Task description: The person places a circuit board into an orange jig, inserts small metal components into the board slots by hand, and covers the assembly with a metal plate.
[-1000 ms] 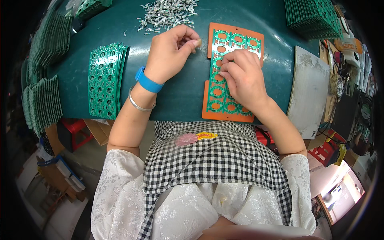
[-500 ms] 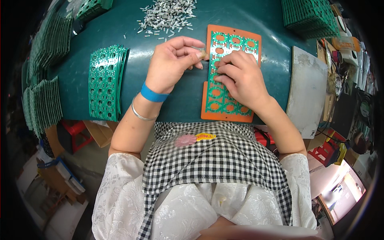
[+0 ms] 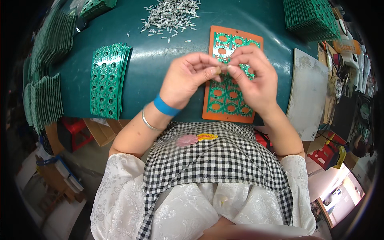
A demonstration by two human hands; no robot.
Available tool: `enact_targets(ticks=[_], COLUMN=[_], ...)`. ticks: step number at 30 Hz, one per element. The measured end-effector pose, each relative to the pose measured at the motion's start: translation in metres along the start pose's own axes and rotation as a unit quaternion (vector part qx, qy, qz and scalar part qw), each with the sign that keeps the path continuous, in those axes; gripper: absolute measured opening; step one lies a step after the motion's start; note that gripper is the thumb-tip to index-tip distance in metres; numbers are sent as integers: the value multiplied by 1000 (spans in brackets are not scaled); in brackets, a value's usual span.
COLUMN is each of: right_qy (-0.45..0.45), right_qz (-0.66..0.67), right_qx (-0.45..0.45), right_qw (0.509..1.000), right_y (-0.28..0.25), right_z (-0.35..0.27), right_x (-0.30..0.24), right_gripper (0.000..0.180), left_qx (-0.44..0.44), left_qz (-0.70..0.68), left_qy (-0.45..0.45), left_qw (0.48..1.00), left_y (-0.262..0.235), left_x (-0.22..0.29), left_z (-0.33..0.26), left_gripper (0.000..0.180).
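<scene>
Two bare hands: the left hand (image 3: 192,78) and right hand (image 3: 256,78) bring their fingertips together above the circuit-board panel (image 3: 225,86).
Left grip: thumb and forefinger drawn nearly together, other fingers curled; blur hides whether a small piece sits between them.
Right grip: thumb and forefinger almost meeting, close beside the left fingertips; cannot tell what, if anything, they pinch.
Panel place: beneath the right hand and the left fingertips, lying flat on the orange plate (image 3: 224,29).
Room leftward: a wide stretch of green tabletop (image 3: 160,56) separates the left hand from the stacked green boards (image 3: 105,80).
Room rightward: a narrower strip of tabletop runs between the orange plate and the grey sheet (image 3: 308,92), right of the right hand.
Near edge: the tabletop ends on the body side of both hands, just past the plate's near end.
Beyond the left hand: a heap of small pale strips (image 3: 170,16).
Panel axis: long side running from the body outward past the hands, far end leaning slightly right; ring-shaped cutouts in three lengthwise columns.
</scene>
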State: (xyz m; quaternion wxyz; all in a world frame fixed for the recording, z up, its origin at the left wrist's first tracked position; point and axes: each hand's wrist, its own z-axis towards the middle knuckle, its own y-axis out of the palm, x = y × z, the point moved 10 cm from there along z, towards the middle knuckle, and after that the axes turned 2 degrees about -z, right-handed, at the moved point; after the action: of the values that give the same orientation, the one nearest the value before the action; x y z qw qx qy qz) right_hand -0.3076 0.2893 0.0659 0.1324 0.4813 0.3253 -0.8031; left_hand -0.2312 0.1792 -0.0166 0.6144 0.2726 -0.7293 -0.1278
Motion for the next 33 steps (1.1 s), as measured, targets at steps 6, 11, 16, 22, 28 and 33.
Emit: enact_targets(ticks=[6,11,16,22,28,33], right_qy=[-15,-37,-48,-56,-78,-94], right_qz=[-120,-153,-163,-158,-174,-212], right_qx=[-84,-132,-135,-130,-125,-132], right_qw=[989,979,976,977,974,964], right_y=[8,27,29,29,30,35], right_z=[-14,-30,-34,-35,-35,-37], right_x=[9,8,9,8,4,2], right_gripper=[12,12,10,10,11,15], left_qx=[139,144,136,148,143,135], left_qz=[624,685,676,600,580,566], left_qy=[265,245,294,258,267,270], left_qw=[722,671,662,743,756,767], left_y=[-42,-51,-46,-51,-46,-43], left_x=[73,59,64,72,72,71], left_z=[30,42,36,32,29,28], left_gripper=[10,11,11,10,10,9])
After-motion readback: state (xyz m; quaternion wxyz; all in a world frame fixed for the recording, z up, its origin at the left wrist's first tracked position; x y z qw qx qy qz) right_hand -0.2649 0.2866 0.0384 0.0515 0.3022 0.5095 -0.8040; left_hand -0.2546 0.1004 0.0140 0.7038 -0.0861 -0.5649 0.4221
